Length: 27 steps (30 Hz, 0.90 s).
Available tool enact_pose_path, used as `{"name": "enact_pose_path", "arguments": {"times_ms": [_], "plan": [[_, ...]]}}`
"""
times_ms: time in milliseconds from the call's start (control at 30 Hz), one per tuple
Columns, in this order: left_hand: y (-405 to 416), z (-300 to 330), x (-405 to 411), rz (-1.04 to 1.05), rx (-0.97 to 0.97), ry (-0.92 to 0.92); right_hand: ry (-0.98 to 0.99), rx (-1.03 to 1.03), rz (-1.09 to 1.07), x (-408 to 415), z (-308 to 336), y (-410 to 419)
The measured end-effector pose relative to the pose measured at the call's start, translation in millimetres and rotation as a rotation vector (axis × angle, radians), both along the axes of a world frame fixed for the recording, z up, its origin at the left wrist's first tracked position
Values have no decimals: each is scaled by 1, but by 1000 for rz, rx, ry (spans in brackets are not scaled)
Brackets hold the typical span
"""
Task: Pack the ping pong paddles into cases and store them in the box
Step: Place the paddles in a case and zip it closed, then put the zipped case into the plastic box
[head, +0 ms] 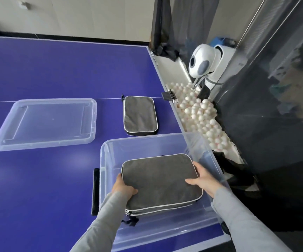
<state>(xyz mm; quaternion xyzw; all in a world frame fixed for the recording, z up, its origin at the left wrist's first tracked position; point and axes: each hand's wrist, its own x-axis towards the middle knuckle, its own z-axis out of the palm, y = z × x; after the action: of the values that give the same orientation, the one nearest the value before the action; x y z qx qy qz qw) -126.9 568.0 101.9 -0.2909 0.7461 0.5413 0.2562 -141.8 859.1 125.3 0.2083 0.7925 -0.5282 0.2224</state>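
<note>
**Two cases observed: one held inside the box, one on the desk**

I observed both hands on a grey paddle case (160, 180) with white piping, held inside the clear plastic box (109, 155) at the near right corner of the blue desk (56, 70). My left hand (123, 188) had its grip closed over the case's near left edge, thumb on top. My right hand (204, 179) gripped the right edge, fingers curled beneath. Whether the case touched the box floor, I could not tell.

A second grey case (139, 115) lay flat on the desk just beyond the box. The clear lid (45, 124) lay well to its left. White balls (199, 113) filled a trough beside the desk, below a white machine (203, 60).
</note>
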Motion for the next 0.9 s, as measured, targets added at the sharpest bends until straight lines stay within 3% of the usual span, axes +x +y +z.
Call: {"name": "enact_pose_path", "arguments": {"times_ms": [233, 500, 767, 900], "plan": [[5, -8, 5, -14, -106, -12, 5, 22, -11, 7, -13, 3], [11, 0, 9, -76, -237, 16, 20, 247, 161, 8, -3, -3], [25, 31, 20, -456, -588, 367, 389, 444, 361, 18, 29, -18], [21, 52, 29, -675, -839, 469, 481, 533, 501, 22, 44, -27]]}}
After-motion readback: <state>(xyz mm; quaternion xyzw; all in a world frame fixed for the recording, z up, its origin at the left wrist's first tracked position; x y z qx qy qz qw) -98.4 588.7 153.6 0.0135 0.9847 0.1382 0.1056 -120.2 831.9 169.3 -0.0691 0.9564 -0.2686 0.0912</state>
